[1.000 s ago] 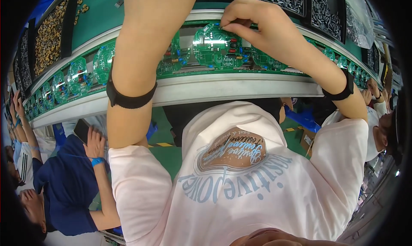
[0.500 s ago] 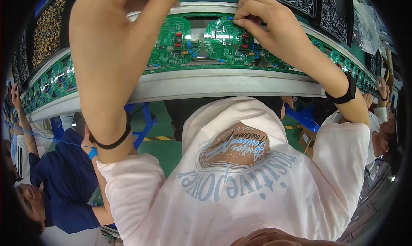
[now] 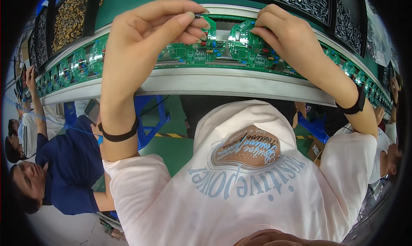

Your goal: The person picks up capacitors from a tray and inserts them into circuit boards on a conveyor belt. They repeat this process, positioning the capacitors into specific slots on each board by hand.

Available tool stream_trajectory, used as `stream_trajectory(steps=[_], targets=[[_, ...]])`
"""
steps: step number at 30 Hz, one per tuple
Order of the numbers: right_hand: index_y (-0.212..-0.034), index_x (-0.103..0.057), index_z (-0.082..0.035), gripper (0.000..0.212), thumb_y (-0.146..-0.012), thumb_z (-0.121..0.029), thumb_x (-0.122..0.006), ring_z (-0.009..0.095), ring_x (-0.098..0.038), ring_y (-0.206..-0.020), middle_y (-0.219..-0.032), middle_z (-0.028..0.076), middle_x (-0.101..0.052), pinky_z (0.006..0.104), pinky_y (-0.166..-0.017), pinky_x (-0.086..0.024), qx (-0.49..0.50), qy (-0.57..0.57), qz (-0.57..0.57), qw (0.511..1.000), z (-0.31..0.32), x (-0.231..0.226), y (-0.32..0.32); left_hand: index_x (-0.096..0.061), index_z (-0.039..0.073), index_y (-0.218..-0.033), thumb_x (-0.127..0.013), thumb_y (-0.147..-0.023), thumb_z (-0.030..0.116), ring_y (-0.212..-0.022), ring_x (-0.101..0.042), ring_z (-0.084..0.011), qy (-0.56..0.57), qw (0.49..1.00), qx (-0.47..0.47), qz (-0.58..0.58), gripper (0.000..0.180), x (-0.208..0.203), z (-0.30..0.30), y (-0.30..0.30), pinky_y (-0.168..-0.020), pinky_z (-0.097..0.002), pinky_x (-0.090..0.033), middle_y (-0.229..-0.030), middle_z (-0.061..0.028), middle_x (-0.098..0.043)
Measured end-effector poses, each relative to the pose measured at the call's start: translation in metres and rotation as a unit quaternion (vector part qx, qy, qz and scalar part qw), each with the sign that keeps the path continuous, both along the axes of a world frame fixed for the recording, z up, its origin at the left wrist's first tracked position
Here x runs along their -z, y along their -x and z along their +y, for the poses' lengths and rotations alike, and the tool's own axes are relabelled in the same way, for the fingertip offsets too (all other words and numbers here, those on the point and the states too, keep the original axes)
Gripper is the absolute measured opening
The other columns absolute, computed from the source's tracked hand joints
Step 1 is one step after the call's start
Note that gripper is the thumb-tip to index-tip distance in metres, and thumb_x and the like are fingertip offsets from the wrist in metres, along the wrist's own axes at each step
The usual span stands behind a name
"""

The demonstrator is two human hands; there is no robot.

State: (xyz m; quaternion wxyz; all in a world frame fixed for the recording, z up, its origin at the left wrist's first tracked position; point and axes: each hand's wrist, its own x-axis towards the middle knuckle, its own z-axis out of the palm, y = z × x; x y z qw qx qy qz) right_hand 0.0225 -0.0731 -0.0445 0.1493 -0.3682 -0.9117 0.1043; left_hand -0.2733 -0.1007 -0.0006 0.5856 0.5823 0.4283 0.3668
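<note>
My left hand [image 3: 146, 35] is over a green circuit board [image 3: 195, 55], with thumb and forefinger pinched on a small dark electronic component [image 3: 198, 16]. Its other fingers curl below, above the board's red and blue parts. To the right is a second green circuit board [image 3: 240, 42] of the same shape. My right hand [image 3: 285, 31] rests at that board's upper right, fingers bent and thumb pressed to them. Anything between those fingertips is hidden.
A pale metal rail [image 3: 214, 80] runs along the near side of the row of boards. Black trays of dark parts [image 3: 296, 1] and yellowish parts [image 3: 71, 18] stand beyond. A co-worker in navy [image 3: 71, 173] sits at the left, and others work on both sides.
My left hand has come down and right from the upper edge to the left board, a dark component now showing in its pinch. My right hand stays at the right board.
</note>
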Motion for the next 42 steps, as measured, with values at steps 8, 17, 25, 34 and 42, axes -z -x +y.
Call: stream_trajectory(steps=[8, 17, 25, 34, 42], targets=[[-0.107, -0.068, -0.002, 0.012, -0.096, -0.009, -0.069, 0.022, -0.072, -0.088, -0.105, 0.006, -0.07, 0.0296, -0.075, -0.058, -0.01, 0.096, 0.079, 0.992, 0.01, -0.002, -0.015, -0.069, -0.006, -0.123, -0.063, -0.102, 0.004, -0.095, -0.074, -0.0158, -0.045, 0.997, -0.011, 0.064, 0.023, 0.004, -0.002, 0.003, -0.084, -0.0249, -0.059, -0.107, -0.0139, -0.076], [-0.092, -0.068, 0.0, 0.009, -0.089, -0.002, -0.075, 0.024, -0.064, -0.083, -0.101, 0.01, -0.062, 0.0333, -0.069, -0.053, 0.064, 0.177, 0.131, 0.973, 0.001, -0.026, 0.001, -0.072, -0.005, -0.118, -0.066, -0.101, 0.002, -0.095, -0.072, -0.0148, -0.141, 0.978, -0.013, 0.154, 0.02, 0.011, 0.007, 0.003, -0.086, -0.0255, -0.058, -0.105, -0.0104, -0.076], [-0.092, -0.067, 0.001, 0.01, -0.088, -0.001, -0.076, 0.024, -0.064, -0.083, -0.1, 0.01, -0.062, 0.0327, -0.069, -0.052, 0.074, 0.164, 0.115, 0.977, 0.0, -0.025, -0.003, -0.071, -0.01, -0.101, -0.066, -0.095, -0.006, -0.077, -0.069, -0.01, -0.045, 0.961, -0.094, 0.257, 0.008, -0.012, 0.002, -0.024, -0.07, -0.0214, -0.056, -0.086, -0.0086, -0.072], [-0.093, -0.066, 0.0, 0.011, -0.088, -0.002, -0.076, 0.026, -0.064, -0.085, -0.1, 0.011, -0.062, 0.0337, -0.073, -0.053, 0.022, 0.129, 0.109, 0.985, 0.009, -0.011, -0.005, -0.07, -0.011, -0.101, -0.065, -0.096, -0.006, -0.078, -0.07, -0.0103, -0.025, 0.962, -0.088, 0.256, 0.009, -0.014, 0.004, -0.026, -0.072, -0.0207, -0.057, -0.085, -0.0086, -0.072], [-0.097, -0.066, -0.001, 0.013, -0.089, -0.005, -0.075, 0.03, -0.066, -0.081, -0.099, 0.012, -0.062, 0.037, -0.069, -0.054, -0.212, -0.143, 0.423, 0.869, 0.023, 0.033, 0.003, -0.071, -0.009, -0.097, -0.07, -0.092, -0.004, -0.075, -0.069, -0.0144, -0.041, 0.955, -0.035, 0.291, 0.007, -0.012, 0.018, -0.024, -0.069, -0.0262, -0.055, -0.083, -0.0101, -0.072]])
